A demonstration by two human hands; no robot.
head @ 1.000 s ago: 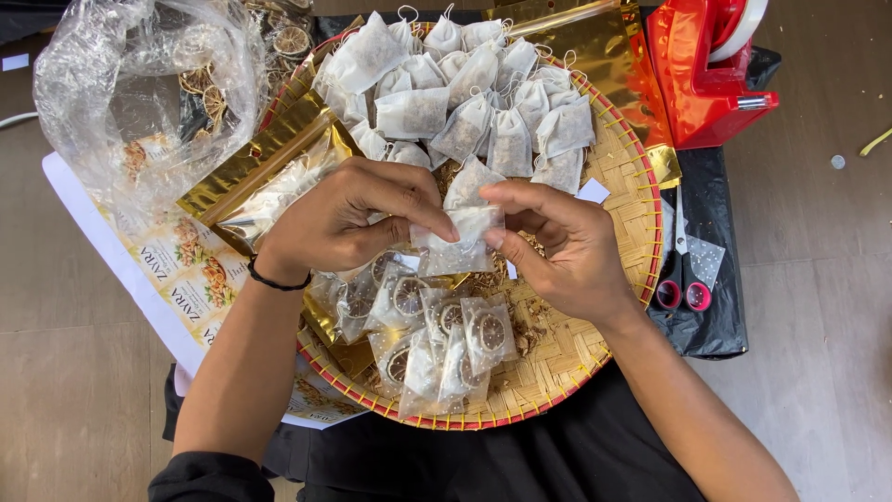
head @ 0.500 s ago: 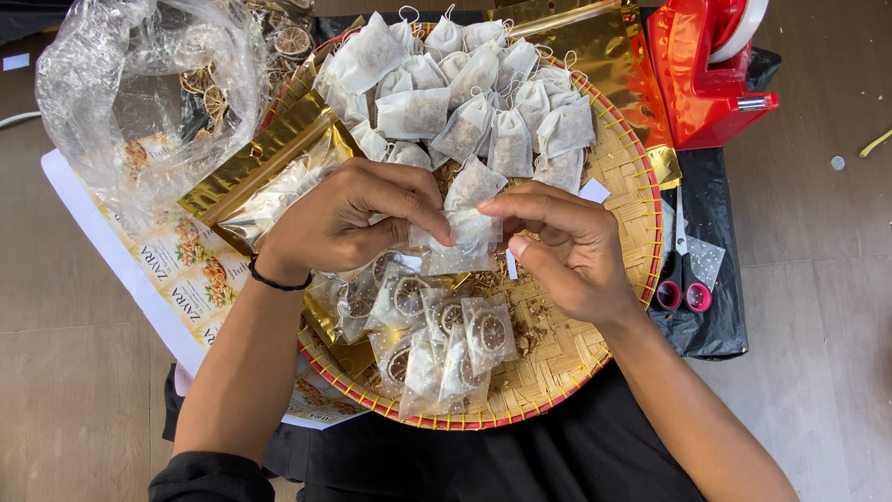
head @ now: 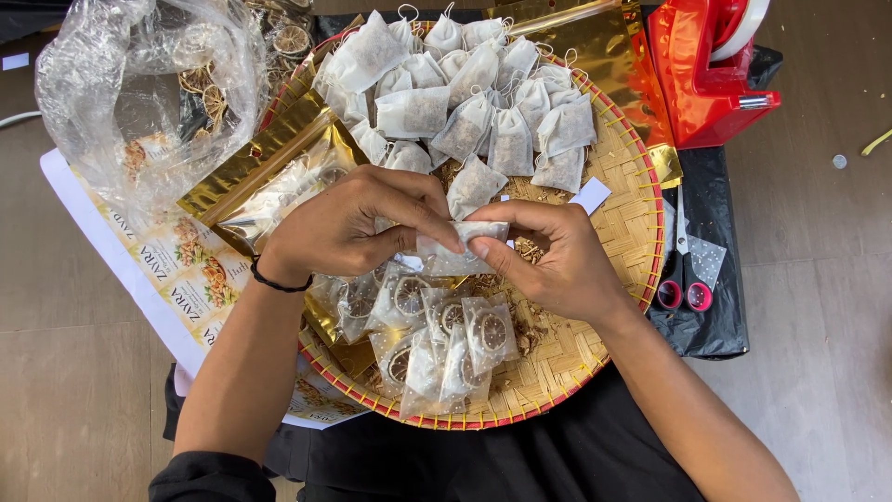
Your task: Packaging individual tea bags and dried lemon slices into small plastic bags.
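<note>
On the lap, over dark cloth: round woven bamboo tray [head: 632, 232] with red rim, carrying nearly everything in use. Upper left, partly off the tray: large crumpled clear plastic bag [head: 121, 93] holding dried citrus slices. Beneath it, on the wooden floor [head: 818, 307]: printed label sheet [head: 177, 279]. Upper right: red tape dispenser [head: 701, 74], with gold foil [head: 595, 46] beside it. Across the tray's far half: heap of white drawstring sachets [head: 465, 102], filled and closed. Left of centre: open gold foil pouch [head: 269, 177], lying flat. Near edge of tray: cluster of small clear packets [head: 446, 344], each showing a dried citrus slice. Right of tray, on a black plastic sheet: scissors [head: 686, 279] with red handles. At tray centre, between both hands: single small translucent packet [head: 455, 246], held just above the cluster. Left hand [head: 348, 228] closed on the packet's left end, thumb under, fingers over. Right hand [head: 548, 256] closed on the right end, thumb and forefinger pinching the top edge. Both hands close together, nearly touching. Handling estimate: very light, thin and limp, film probably slippery, contents likely brittle. Best held by pinching the flat sealed edges at opposite ends, avoiding pressure on the slice in the middle.
</note>
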